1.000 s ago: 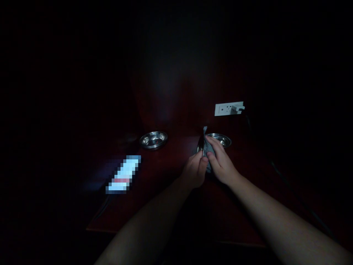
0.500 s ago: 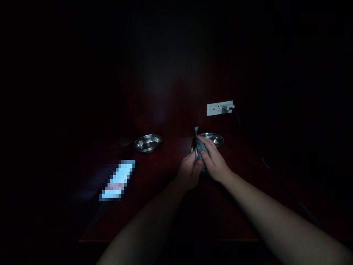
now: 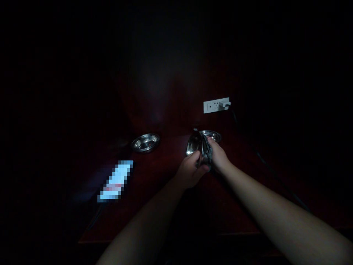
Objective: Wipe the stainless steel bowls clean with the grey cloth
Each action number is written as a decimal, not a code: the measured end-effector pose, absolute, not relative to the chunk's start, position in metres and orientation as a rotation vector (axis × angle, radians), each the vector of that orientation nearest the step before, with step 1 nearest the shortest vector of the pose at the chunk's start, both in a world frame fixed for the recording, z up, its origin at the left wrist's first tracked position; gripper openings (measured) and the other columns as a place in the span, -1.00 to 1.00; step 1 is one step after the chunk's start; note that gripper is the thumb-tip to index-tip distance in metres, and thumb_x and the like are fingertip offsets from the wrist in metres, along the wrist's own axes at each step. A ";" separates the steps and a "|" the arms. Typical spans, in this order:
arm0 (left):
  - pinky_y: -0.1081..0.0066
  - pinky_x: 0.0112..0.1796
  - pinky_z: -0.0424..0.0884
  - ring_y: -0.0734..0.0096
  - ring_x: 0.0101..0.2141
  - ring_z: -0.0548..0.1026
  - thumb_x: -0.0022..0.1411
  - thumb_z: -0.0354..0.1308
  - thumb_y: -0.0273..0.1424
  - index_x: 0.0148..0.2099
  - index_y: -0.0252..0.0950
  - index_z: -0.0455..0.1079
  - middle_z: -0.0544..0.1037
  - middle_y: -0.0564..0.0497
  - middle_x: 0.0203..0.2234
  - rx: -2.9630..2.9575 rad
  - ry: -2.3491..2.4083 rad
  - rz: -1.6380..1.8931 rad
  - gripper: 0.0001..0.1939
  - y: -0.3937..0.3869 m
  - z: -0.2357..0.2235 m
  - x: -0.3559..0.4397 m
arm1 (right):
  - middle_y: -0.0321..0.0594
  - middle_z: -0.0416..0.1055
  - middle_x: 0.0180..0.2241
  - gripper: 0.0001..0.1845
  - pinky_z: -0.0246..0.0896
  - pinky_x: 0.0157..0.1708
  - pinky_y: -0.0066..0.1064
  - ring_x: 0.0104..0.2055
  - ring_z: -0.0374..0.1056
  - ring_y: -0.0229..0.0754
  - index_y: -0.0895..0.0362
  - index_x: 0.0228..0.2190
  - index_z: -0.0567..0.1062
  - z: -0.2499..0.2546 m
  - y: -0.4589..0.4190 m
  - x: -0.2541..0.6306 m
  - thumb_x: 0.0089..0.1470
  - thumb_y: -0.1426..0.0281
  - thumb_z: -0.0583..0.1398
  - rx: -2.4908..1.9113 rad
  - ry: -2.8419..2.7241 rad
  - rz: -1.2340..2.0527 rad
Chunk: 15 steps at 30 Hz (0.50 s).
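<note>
A shiny steel bowl [image 3: 194, 142] is tilted on its side between my hands, its hollow turned to the left. My left hand [image 3: 190, 170] grips the near rim, thumb over the edge. Against the bowl's outer right side my right hand [image 3: 217, 152] presses a dark patterned cloth [image 3: 209, 149]; its fingers are partly hidden behind bowl and cloth. Just behind my right hand lies a round steel dish [image 3: 212, 133], partly covered from sight. Another steel bowl [image 3: 145, 142] sits upright to the left, with a small reddish spot inside.
The scene is very dark. On the dark red table [image 3: 154, 217] a lit phone-like screen [image 3: 116, 182], blurred into blocks, lies at the left. A white wall socket [image 3: 212, 106] with a plug [image 3: 224, 105] is behind; a cable [image 3: 278, 180] runs along the right.
The bowl has turned so its shiny hollow now shows. The cloth has gone from the near edge to the outer right side, with my right hand following it.
</note>
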<state>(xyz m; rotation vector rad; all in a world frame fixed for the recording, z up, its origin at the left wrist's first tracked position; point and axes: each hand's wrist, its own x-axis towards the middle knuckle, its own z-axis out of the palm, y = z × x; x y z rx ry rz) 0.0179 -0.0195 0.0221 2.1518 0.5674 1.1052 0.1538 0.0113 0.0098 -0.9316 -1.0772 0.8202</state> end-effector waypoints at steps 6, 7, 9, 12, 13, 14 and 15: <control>0.29 -0.11 0.26 0.18 -0.11 0.34 0.05 0.05 -0.03 0.04 -0.35 0.23 0.36 -0.17 -0.07 1.842 0.485 1.245 -0.39 -0.024 0.023 0.022 | -0.14 0.25 0.03 -0.55 -0.03 0.13 -0.17 0.09 0.15 -0.10 0.10 0.02 0.26 0.021 -0.012 0.149 0.14 0.21 -0.04 -0.850 -1.580 0.368; 0.30 -0.11 0.27 0.20 -0.11 0.35 0.07 0.02 -0.03 0.05 -0.34 0.23 0.38 -0.15 -0.08 1.733 0.478 1.271 -0.39 -0.025 0.021 0.023 | -0.12 0.22 0.05 -0.55 -0.06 0.14 -0.17 0.11 0.12 -0.10 0.11 0.04 0.23 0.022 -0.015 0.148 0.14 0.25 -0.04 -0.843 -1.627 0.283; 0.33 -0.12 0.28 0.25 -0.13 0.38 0.11 -0.03 -0.03 0.04 -0.32 0.24 0.42 -0.11 -0.13 1.515 0.467 1.326 -0.43 -0.025 0.017 0.027 | -0.09 0.18 0.07 -0.54 -0.09 0.16 -0.17 0.14 0.06 -0.10 0.13 0.06 0.20 0.024 -0.018 0.148 0.13 0.29 -0.03 -0.839 -1.693 0.151; 0.35 -0.18 0.32 0.29 -0.19 0.43 0.13 -0.08 -0.01 -0.03 -0.32 0.30 0.48 -0.08 -0.22 1.271 0.502 1.369 -0.46 -0.025 0.011 0.032 | -0.08 0.15 0.08 -0.53 -0.09 0.16 -0.16 0.15 0.04 -0.09 0.14 0.07 0.18 0.024 -0.017 0.149 0.11 0.33 -0.01 -0.854 -1.772 0.065; 0.35 -0.19 0.33 0.29 -0.21 0.44 0.12 -0.07 0.00 -0.06 -0.33 0.31 0.49 -0.08 -0.24 1.241 0.526 1.365 -0.45 -0.025 0.010 0.032 | -0.08 0.15 0.09 -0.53 -0.08 0.16 -0.16 0.15 0.03 -0.09 0.13 0.07 0.18 0.024 -0.016 0.149 0.11 0.33 -0.01 -0.861 -1.792 0.055; 0.36 -0.20 0.33 0.29 -0.23 0.45 0.10 -0.06 0.02 -0.08 -0.35 0.33 0.50 -0.08 -0.26 1.242 0.552 1.357 -0.44 -0.025 0.010 0.032 | -0.07 0.15 0.09 -0.52 -0.08 0.16 -0.15 0.15 0.03 -0.08 0.13 0.08 0.17 0.023 -0.016 0.149 0.11 0.33 -0.01 -0.867 -1.807 0.047; 0.36 -0.20 0.33 0.29 -0.23 0.45 0.09 -0.06 0.03 -0.10 -0.36 0.34 0.50 -0.09 -0.27 1.265 0.575 1.349 -0.43 -0.025 0.010 0.032 | -0.07 0.14 0.09 -0.52 -0.07 0.16 -0.14 0.15 0.03 -0.08 0.13 0.08 0.16 0.023 -0.015 0.149 0.11 0.33 -0.01 -0.873 -1.820 0.043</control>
